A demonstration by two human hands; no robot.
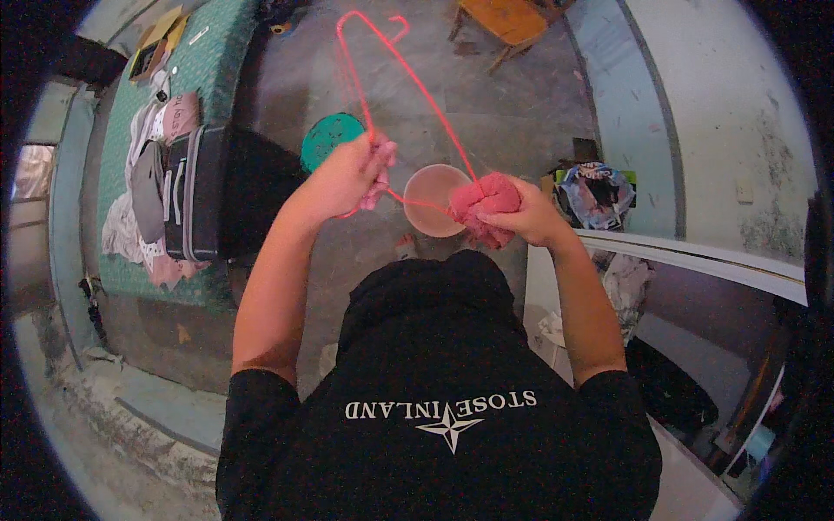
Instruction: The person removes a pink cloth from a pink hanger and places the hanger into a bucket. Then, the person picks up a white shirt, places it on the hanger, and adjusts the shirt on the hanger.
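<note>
A red clothes hanger [417,75] is held up in front of me, its hook towards the far side. My left hand [358,172] grips one side of it. My right hand [531,211] holds a bunched pink cloth [488,198] against the hanger's opposite side. The cloth's folds hide part of the hanger and some of my right fingers. On the floor beneath my hands sits a round, pale pink basin [435,202], partly covered by the cloth. A round green plastic thing [332,133], perhaps a stool, shows behind my left hand.
To the left, a green-patterned bed [215,62] bears a black suitcase [202,195], heaped clothes [127,225] and a cardboard box [156,42]. A wooden stool or chair [508,23] stands at the far side. Near my right arm are a plastic bag [596,195] and a white edge [697,257].
</note>
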